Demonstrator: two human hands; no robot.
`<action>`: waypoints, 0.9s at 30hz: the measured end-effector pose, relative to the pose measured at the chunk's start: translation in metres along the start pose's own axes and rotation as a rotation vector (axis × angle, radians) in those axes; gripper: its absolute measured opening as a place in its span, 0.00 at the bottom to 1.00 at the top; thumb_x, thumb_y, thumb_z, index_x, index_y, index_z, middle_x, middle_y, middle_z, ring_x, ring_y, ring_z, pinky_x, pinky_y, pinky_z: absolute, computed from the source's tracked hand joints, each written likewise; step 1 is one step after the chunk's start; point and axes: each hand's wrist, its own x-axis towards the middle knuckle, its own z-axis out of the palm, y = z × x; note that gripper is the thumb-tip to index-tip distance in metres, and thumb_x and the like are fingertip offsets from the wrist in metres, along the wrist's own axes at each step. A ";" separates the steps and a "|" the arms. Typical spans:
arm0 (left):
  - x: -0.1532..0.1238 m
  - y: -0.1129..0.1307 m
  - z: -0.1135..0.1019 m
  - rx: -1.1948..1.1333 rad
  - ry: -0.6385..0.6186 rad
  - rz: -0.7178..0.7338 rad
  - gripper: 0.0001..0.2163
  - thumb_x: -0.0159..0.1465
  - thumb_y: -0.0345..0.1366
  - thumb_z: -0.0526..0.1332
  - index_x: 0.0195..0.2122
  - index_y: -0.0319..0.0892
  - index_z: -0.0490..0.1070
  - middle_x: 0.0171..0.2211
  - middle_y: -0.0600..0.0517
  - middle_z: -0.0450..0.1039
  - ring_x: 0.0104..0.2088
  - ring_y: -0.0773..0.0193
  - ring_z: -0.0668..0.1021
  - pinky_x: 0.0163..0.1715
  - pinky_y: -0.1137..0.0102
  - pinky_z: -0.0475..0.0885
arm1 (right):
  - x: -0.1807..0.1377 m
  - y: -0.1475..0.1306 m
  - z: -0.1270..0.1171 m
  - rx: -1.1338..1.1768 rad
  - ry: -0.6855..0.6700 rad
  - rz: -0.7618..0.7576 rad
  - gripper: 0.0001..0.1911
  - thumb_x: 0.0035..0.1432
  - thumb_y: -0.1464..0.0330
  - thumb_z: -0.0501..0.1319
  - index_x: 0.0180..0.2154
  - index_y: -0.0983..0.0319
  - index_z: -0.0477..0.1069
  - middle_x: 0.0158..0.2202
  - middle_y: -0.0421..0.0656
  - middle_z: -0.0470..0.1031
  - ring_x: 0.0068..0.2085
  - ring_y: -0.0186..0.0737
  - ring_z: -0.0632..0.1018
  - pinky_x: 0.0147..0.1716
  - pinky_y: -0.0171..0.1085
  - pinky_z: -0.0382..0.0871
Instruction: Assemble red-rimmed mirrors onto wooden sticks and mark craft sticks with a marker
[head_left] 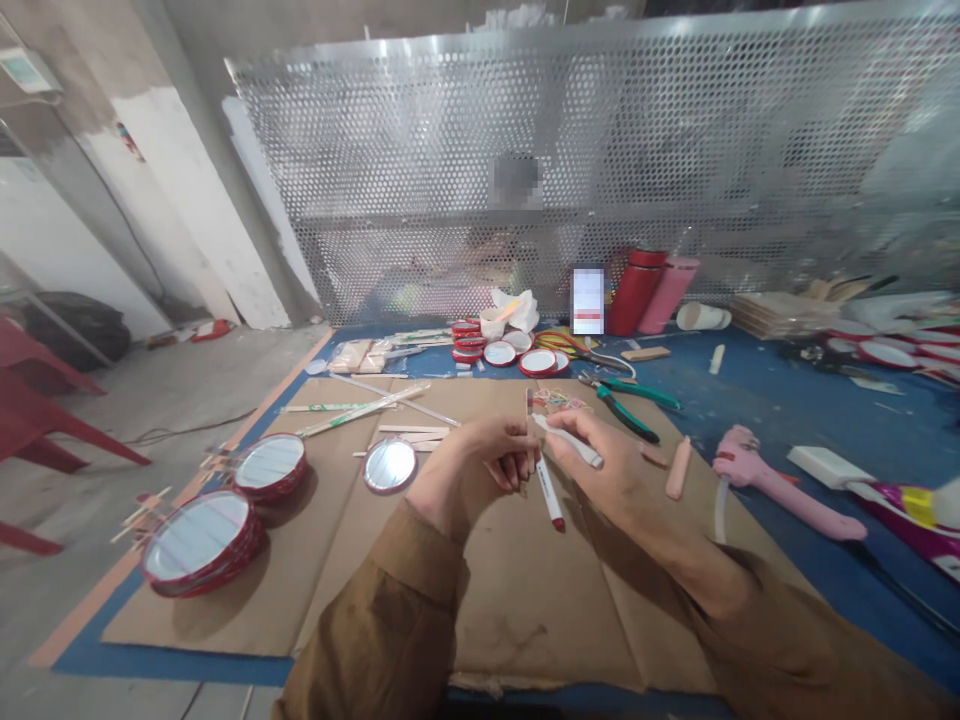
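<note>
My left hand (484,455) is curled shut around a white marker with a red tip (550,495) that points down towards the cardboard sheet (390,590). My right hand (600,460) pinches a white pen-like stick (570,440), probably the marker's cap or a second pen, right beside the left hand. Both hands hover over the middle of the cardboard. A small round mirror (390,465) lies just left of my left hand.
Two larger red-rimmed round mirrors (196,540) (268,465) lie at the left. Wooden sticks (360,408), several small red lids (499,350), green pliers (626,405), a pink glue gun (780,490) and red and pink bottles (636,290) sit on the blue table before a perforated metal screen (600,170).
</note>
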 end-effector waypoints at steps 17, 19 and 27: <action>0.000 0.000 -0.001 0.005 -0.010 0.003 0.14 0.68 0.40 0.57 0.27 0.38 0.69 0.19 0.52 0.72 0.18 0.67 0.76 0.25 0.70 0.75 | -0.001 0.002 0.002 -0.016 0.028 -0.005 0.09 0.65 0.59 0.58 0.41 0.55 0.73 0.39 0.42 0.81 0.40 0.45 0.80 0.40 0.42 0.73; 0.000 0.000 -0.001 0.018 -0.014 0.000 0.14 0.68 0.38 0.55 0.27 0.38 0.69 0.18 0.52 0.71 0.18 0.66 0.76 0.25 0.70 0.74 | -0.001 0.002 0.002 -0.002 0.050 -0.014 0.09 0.65 0.60 0.57 0.42 0.55 0.73 0.40 0.43 0.81 0.42 0.46 0.80 0.41 0.42 0.73; 0.002 -0.003 -0.001 0.028 -0.015 0.018 0.17 0.68 0.45 0.57 0.27 0.38 0.69 0.18 0.52 0.71 0.19 0.67 0.75 0.26 0.72 0.74 | 0.000 0.004 0.002 0.006 0.048 -0.030 0.10 0.66 0.60 0.57 0.44 0.56 0.71 0.43 0.44 0.79 0.45 0.47 0.79 0.45 0.44 0.73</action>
